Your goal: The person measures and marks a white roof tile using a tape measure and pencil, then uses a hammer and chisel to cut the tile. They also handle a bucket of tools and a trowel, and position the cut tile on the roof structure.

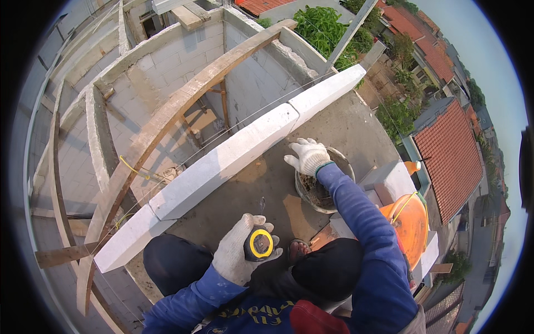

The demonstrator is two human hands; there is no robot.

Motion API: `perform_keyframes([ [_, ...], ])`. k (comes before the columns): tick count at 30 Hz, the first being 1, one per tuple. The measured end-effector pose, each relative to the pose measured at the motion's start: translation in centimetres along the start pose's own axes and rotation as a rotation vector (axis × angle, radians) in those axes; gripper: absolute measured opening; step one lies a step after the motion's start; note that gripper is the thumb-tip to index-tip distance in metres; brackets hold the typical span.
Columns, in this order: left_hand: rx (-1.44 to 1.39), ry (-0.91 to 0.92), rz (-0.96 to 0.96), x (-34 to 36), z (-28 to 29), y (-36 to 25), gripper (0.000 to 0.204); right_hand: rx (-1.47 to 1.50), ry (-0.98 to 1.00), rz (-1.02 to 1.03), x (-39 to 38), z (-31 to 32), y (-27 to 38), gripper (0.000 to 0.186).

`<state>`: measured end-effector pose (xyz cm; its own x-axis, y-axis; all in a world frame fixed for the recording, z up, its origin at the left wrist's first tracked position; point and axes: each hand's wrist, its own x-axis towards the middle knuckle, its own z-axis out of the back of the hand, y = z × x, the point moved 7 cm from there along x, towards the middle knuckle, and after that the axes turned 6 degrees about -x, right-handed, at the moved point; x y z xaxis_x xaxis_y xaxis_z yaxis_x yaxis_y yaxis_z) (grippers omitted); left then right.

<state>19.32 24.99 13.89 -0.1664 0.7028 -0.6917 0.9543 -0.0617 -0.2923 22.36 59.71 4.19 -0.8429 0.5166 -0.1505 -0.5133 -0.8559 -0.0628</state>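
- Black tool [259, 244] with a yellow ring: it lies in the palm of the gloved left hand [239, 249], its ringed face turned up toward the camera; it may be a tape measure, though the angle makes that hard to settle.
- Left hand: fingers and thumb curled around the tool, in front of the body and between the two knees.
- Right hand [308, 156]: gloved, farther forward and to the right of the tool, well apart from it, fingers spread; whether it touches the bucket below I cannot tell.
- Bucket [299, 189]: just under the right wrist, with grey-brown mortar [315, 192] inside.
- Row of white blocks [222, 161]: forward of the left hand and apart from it, running slantwise from lower left to upper right, a thin string along it.
- Concrete floor [356, 123]: under the bucket.
- Round orange thing [410, 227]: right of the right forearm, near a pale block [387, 179].
- Wooden beam [183, 108]: beyond the row, over walled rooms.
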Motion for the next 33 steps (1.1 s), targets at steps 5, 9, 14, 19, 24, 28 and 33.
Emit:
perform_keyframes([
  [5,0.047,0.050,-0.045,-0.5,0.3,0.4,0.039,-0.165,0.041,0.061,-0.1,2.4,-0.4,0.052],
  [9,0.065,0.035,-0.042,-0.7,-0.1,0.2,0.037,-0.106,0.035,0.025,-1.2,6.2,-3.6,0.058],
  [14,0.047,0.064,-0.043,-0.5,-0.1,0.0,0.041,-0.058,0.287,-0.046,-4.8,9.3,-6.8,0.058],
  [19,0.008,0.121,-0.026,0.0,-0.1,-0.1,0.044,-0.038,0.170,-0.147,-8.2,11.2,-11.2,0.057],
  [24,-0.033,0.153,-0.057,-0.4,0.0,-0.6,0.045,-0.041,0.111,-0.198,-7.8,10.9,-14.2,0.056],
  [28,-0.038,0.108,-0.077,-0.7,0.6,-0.9,0.047,-0.137,0.089,-0.236,-6.3,10.6,-16.1,0.057],
  [33,-0.029,0.246,-0.315,-0.7,0.7,-1.5,0.064,-0.262,0.068,-0.175,-4.9,9.9,-16.2,0.053],
])
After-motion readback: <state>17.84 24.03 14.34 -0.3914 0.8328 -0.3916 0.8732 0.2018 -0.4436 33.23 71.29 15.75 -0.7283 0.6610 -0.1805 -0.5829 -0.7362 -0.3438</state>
